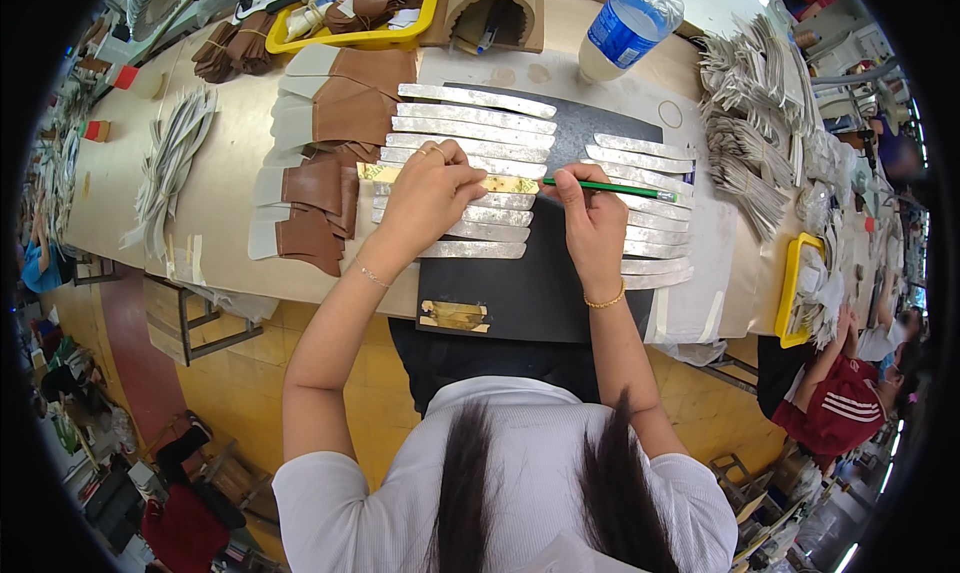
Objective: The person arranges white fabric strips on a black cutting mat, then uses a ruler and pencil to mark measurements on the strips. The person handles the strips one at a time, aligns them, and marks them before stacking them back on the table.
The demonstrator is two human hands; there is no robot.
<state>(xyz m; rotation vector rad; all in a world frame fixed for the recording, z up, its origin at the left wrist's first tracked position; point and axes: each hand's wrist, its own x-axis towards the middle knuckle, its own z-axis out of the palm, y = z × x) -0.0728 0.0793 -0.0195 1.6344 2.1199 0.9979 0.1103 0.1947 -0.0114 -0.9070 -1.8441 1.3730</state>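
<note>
My left hand (433, 195) is closed, its thumb and fingertips brought together on a narrow yellowish strip (513, 185). This strip lies across a row of silvery-white curved strips (472, 125), set one below another. A green pencil (630, 187) is gripped in my right hand (595, 218), its tip by the right end of the yellowish strip. To the right of the pencil hand is a second column of silvery strips (655, 235). Both columns rest partly on a black board (480, 308). Brown and pale grey cut pieces (350, 108) overlap left of my left hand.
A bottle with a blue label (625, 33) stands at the back right. Bundles of pale strips (745, 153) lie at right, with more loose strips (178, 163) at left. A yellow tray (360, 35) holds brown pieces beside a brown arched holder (495, 13). Other people sit nearby.
</note>
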